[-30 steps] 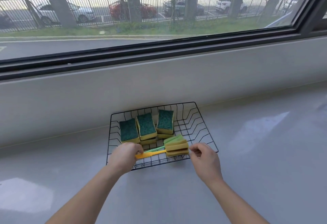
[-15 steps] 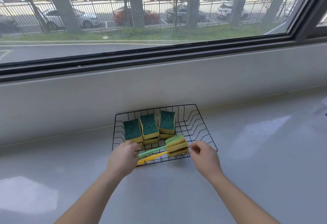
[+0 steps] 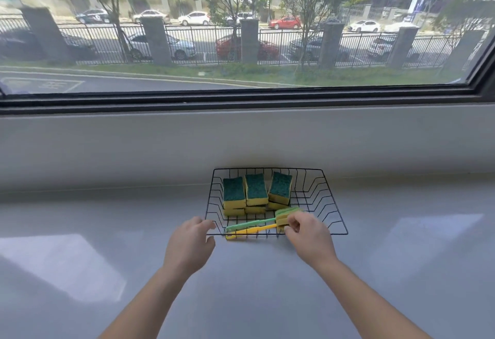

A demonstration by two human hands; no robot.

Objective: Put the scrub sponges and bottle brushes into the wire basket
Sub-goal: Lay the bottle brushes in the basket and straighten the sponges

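Observation:
A black wire basket [image 3: 333, 206] sits on the grey sill. Three stacks of green-topped yellow scrub sponges [image 3: 256, 190] stand in its back half. Along its front lie two bottle brushes, one with a green handle [image 3: 250, 224] and one with a yellow handle [image 3: 255, 230], their sponge heads [image 3: 284, 214] pointing right. My right hand [image 3: 309, 235] pinches the brush heads with curled fingers. My left hand [image 3: 190, 243] is at the basket's front-left corner, fingers loosely curved, off the handles.
The wide grey sill [image 3: 107, 231] runs left and right of the basket. A low grey wall [image 3: 241, 140] rises just behind the basket, with the window frame [image 3: 241, 100] above it.
My left hand has let go of the brush handles and drawn back to the basket's corner. The brushes now lie flat in the basket. My right hand has closed on the brush heads.

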